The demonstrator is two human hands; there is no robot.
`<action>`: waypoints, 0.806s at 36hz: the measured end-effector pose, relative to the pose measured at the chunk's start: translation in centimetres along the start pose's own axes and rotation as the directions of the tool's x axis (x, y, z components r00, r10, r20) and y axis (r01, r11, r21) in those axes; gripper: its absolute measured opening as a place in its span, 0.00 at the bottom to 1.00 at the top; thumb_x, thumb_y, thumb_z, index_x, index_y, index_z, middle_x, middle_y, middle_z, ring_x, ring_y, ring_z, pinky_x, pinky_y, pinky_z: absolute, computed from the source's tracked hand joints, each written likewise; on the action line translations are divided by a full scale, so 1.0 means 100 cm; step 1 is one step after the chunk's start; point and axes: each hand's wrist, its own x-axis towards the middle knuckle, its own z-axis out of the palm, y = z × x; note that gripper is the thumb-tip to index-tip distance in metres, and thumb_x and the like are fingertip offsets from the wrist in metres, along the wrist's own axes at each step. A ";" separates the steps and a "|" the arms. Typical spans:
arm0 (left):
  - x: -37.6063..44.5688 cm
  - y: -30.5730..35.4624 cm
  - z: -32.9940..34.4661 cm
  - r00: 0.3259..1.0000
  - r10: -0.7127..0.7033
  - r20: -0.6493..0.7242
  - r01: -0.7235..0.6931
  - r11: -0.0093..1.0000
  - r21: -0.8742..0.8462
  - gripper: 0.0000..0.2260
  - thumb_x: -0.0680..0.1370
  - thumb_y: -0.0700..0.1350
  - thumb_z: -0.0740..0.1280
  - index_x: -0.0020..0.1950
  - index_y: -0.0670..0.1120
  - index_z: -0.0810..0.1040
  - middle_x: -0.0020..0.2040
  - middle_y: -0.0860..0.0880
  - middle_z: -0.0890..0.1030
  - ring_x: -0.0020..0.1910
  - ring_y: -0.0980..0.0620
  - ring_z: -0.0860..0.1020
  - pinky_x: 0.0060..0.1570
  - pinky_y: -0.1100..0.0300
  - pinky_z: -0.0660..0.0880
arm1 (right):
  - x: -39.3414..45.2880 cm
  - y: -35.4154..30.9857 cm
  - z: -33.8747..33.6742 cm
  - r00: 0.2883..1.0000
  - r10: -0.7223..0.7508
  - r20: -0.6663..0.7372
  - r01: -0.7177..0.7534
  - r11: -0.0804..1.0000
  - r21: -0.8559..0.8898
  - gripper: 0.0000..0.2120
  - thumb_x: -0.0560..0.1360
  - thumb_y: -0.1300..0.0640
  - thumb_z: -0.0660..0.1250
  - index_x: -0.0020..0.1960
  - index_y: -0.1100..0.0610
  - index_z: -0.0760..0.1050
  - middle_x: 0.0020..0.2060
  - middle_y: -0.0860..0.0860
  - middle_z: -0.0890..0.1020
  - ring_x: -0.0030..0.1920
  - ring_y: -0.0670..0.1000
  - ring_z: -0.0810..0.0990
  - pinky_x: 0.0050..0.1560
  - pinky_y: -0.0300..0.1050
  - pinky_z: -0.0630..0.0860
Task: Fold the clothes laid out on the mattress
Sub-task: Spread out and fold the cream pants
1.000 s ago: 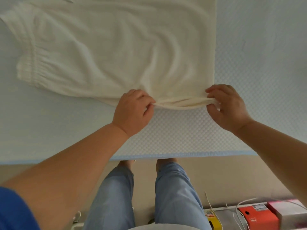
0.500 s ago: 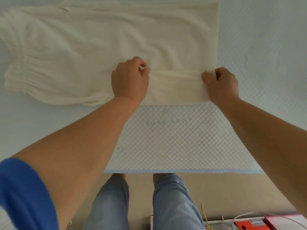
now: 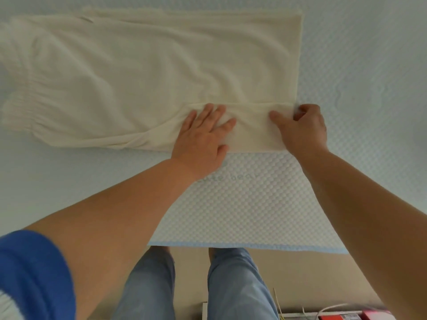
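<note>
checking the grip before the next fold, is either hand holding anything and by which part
The right hand pinches the cream fabric garment at the right end of its folded-over near strip. The left hand only presses flat on that strip.

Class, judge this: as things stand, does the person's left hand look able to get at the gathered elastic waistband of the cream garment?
Probably yes. The left hand lies flat on the cream garment, and the waistband sits further to that same side on the mattress, with nothing lying between; the right hand stays at the opposite edge.

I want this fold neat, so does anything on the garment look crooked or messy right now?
Mostly tidy. The cream garment is rumpled with diagonal creases above the folded strip, and its near edge bunches left of the left hand. The right hand pinches the strip's corner.
</note>
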 end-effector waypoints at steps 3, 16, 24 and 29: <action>0.007 -0.001 -0.007 0.998 -0.031 0.053 0.034 0.998 -0.049 0.26 0.75 0.51 0.63 0.74 0.57 0.62 0.77 0.52 0.55 0.76 0.53 0.50 0.69 0.59 0.40 | 0.006 -0.010 -0.008 0.993 0.074 0.094 -0.079 0.996 0.048 0.27 0.69 0.45 0.72 0.63 0.54 0.70 0.50 0.46 0.75 0.51 0.50 0.74 0.48 0.46 0.70; 0.042 -0.024 -0.039 0.965 -0.220 0.145 0.264 0.782 -0.565 0.15 0.76 0.48 0.66 0.63 0.51 0.78 0.61 0.51 0.79 0.61 0.52 0.75 0.62 0.60 0.68 | -0.003 -0.062 -0.008 0.921 -0.102 0.377 -0.111 0.857 0.503 0.15 0.70 0.63 0.71 0.56 0.57 0.75 0.40 0.49 0.85 0.40 0.50 0.84 0.36 0.44 0.80; 0.042 -0.061 -0.086 0.836 -0.272 0.476 0.447 -0.165 -0.879 0.14 0.78 0.56 0.60 0.51 0.48 0.80 0.48 0.50 0.83 0.48 0.52 0.79 0.47 0.59 0.74 | -0.063 -0.119 0.052 0.935 -0.303 0.182 0.298 0.953 0.058 0.32 0.70 0.50 0.69 0.71 0.45 0.63 0.35 0.42 0.79 0.32 0.34 0.77 0.30 0.26 0.69; 0.016 -0.119 -0.097 0.789 -0.315 0.528 0.441 -0.309 -0.843 0.22 0.77 0.61 0.58 0.53 0.45 0.79 0.40 0.47 0.83 0.35 0.51 0.81 0.33 0.61 0.76 | -0.095 -0.141 0.122 0.891 -0.377 0.252 0.404 0.913 -0.061 0.33 0.74 0.50 0.64 0.75 0.48 0.54 0.40 0.46 0.79 0.41 0.46 0.79 0.36 0.36 0.71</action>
